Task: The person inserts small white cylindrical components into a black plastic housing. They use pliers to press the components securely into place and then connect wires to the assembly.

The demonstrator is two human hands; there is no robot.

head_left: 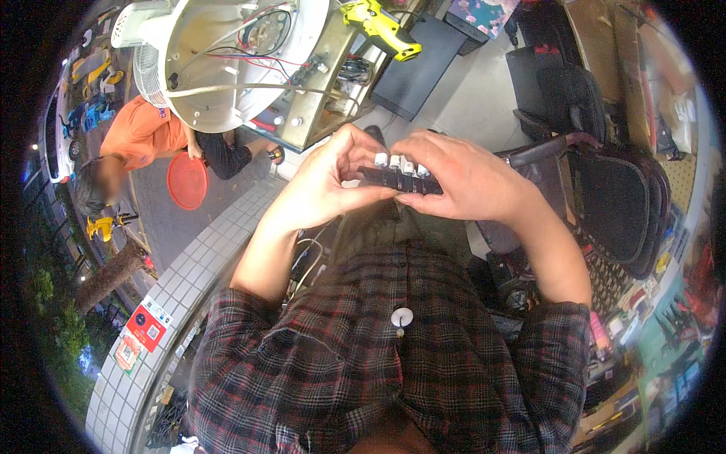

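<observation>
Between my two hands, in front of my chest, is a black push-button switch strip [401, 180] with a row of several white buttons along its top. My left hand [318, 180] grips one end, its thumb along the lower edge and fingers curled behind. The other end is in my right hand [480, 178], whose fingers bend over the white buttons while the thumb presses from below. My fingertips partly hide the strip. Just beyond, a round white fan housing [200, 83] lies open, showing loose red and dark wires [253, 57] and a grey cable.
A yellow-green hand tool [382, 30] lies beyond the housing, near a dark grey box [416, 72]. Black chairs [612, 197] stand at right. A tiled ledge [189, 265] curves along the left. Outside it, a person in orange [144, 136] holds a red round object [187, 181].
</observation>
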